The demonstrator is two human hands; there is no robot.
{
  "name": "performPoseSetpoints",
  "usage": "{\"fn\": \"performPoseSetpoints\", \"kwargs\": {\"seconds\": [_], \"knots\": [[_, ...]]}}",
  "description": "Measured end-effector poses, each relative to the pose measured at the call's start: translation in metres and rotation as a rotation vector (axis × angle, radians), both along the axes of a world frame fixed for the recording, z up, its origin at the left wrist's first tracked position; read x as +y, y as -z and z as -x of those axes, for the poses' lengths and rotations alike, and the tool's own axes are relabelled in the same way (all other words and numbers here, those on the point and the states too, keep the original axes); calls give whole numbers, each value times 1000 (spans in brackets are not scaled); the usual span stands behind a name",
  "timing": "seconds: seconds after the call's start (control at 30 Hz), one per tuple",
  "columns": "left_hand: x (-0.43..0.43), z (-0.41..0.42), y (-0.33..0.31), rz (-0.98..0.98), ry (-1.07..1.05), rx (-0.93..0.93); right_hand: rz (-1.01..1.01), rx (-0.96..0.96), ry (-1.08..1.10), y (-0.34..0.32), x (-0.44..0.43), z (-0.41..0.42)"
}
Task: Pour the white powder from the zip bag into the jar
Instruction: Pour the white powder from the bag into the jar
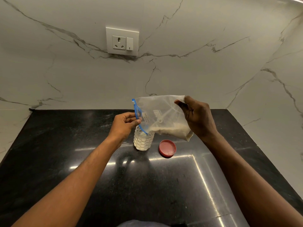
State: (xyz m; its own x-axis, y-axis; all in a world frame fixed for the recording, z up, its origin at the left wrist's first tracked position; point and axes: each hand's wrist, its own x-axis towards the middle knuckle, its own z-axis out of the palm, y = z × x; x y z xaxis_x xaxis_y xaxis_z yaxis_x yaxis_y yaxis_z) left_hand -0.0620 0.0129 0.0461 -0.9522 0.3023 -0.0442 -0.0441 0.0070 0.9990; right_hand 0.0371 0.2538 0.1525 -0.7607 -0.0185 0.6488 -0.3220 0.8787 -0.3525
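Zip bag (161,115) tipped over jar (143,140), mouth down-left.
Long axis slants from raised right corner to blue zip; left hand (123,125) pinches zip edge, right hand (197,117) grips far corner. Powder (172,131) lies low. Red lid (167,148) beside the jar.

Looking forward and down from head height, facing a black countertop (65,161) and marble wall (196,71) with a socket (122,41). Sitting close, both forearms entering from the bottom edge; edges bending, probably from the wide lens. Single view only.
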Motion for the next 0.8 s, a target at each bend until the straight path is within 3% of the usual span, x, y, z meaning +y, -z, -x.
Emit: {"fn": "performPoseSetpoints", "kwargs": {"seconds": [0.2,0.8], "knots": [[2,-2,3,2,-12,-2,68,-27,-11,1,-3,4],[3,-1,4,-15,-22,-19,-59,-22,-44,-11,-2,-1]]}}
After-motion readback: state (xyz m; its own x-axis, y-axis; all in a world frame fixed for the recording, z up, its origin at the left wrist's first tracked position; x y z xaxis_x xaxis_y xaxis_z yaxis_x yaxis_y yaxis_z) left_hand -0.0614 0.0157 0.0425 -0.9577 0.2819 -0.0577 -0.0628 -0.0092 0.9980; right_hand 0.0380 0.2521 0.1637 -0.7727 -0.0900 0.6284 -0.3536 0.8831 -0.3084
